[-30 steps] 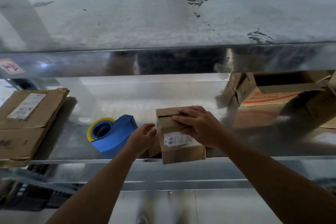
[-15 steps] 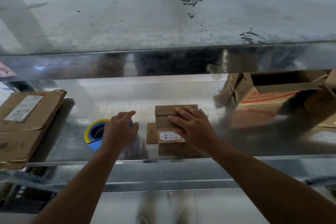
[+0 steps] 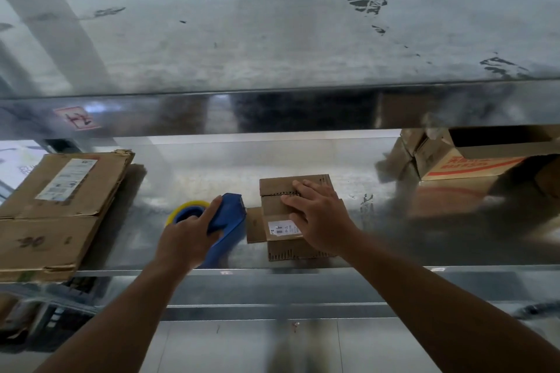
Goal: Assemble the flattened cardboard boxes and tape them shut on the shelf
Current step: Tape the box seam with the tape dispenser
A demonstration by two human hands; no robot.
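A small brown cardboard box [image 3: 280,209] with a white label stands on the metal shelf [image 3: 424,245], one side flap sticking out to its left. My right hand [image 3: 318,215] lies flat on top of it, fingers straight, pressing the top flaps down. Just left of the box is a blue tape dispenser [image 3: 227,227] with a yellow-rimmed roll. My left hand [image 3: 188,239] grips the dispenser's handle from the near side.
A stack of flattened cardboard boxes [image 3: 57,209] lies at the shelf's left end. An assembled open box [image 3: 472,163] with red print sits at the back right. The upper shelf's front beam [image 3: 272,112] hangs low over the work area.
My left hand left the small box's side, reached left and took hold of the tape dispenser. The box settled flat on the shelf under my right hand.
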